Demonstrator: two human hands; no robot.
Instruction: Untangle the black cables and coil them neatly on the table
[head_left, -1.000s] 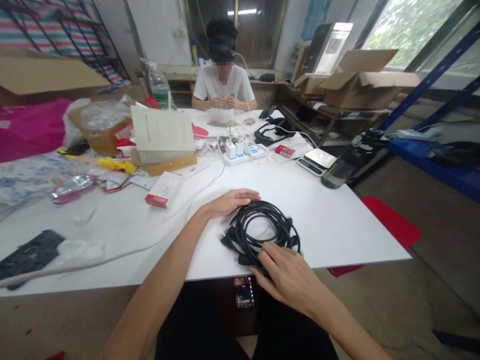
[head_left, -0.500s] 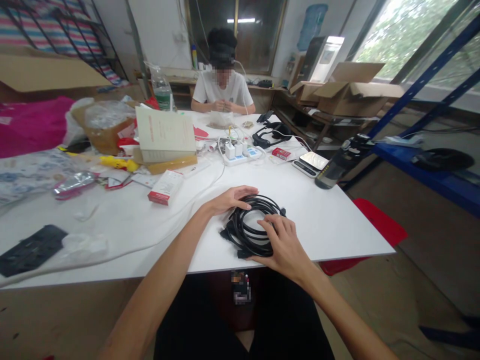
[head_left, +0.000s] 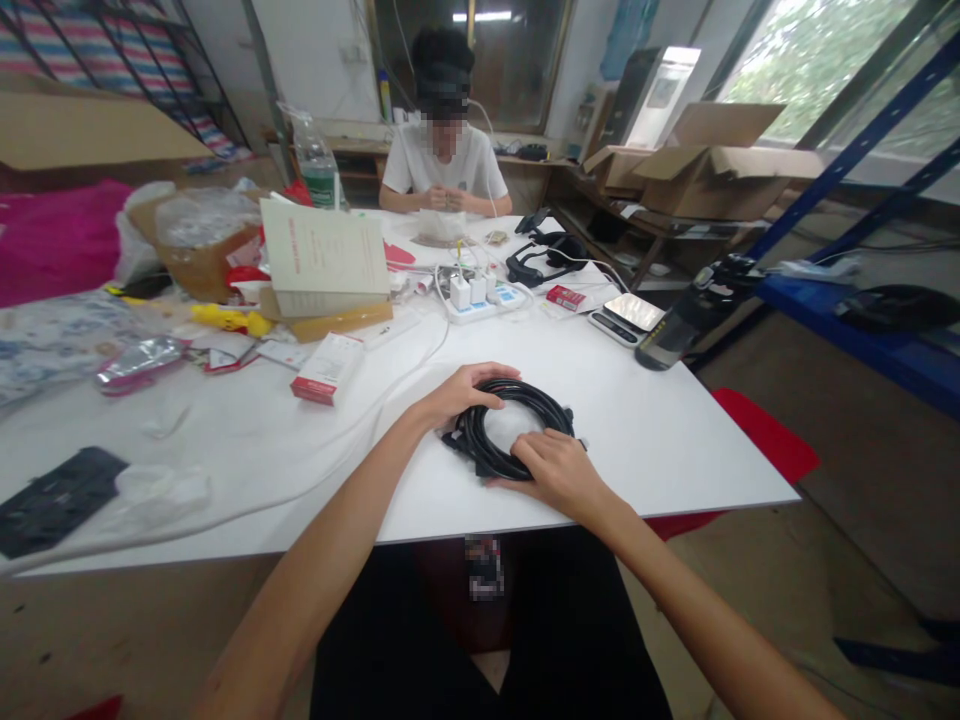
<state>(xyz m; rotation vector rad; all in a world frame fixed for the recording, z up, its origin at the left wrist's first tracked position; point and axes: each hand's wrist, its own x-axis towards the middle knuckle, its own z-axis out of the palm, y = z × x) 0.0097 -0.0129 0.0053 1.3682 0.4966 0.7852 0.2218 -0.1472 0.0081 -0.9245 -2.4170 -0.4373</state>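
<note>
One coil of black cable (head_left: pixel 534 398) under two hands, close to the near edge of the white table (head_left: pixel 675 440).

The left hand (head_left: pixel 463 392) curls its fingers over the coil's far left rim and grasps it. The right hand (head_left: pixel 556 470) lies on the near side, and I cannot tell whether it grips the coil or only presses on it. Two red-and-white boxes show. One box (head_left: pixel 328 368) is left of the hands and a smaller box (head_left: pixel 566 297) is towards the far right edge. One power strip (head_left: pixel 484 300) mid-table carries what look like three white plugs. One person (head_left: pixel 444 165) sits at the far edge.
</note>
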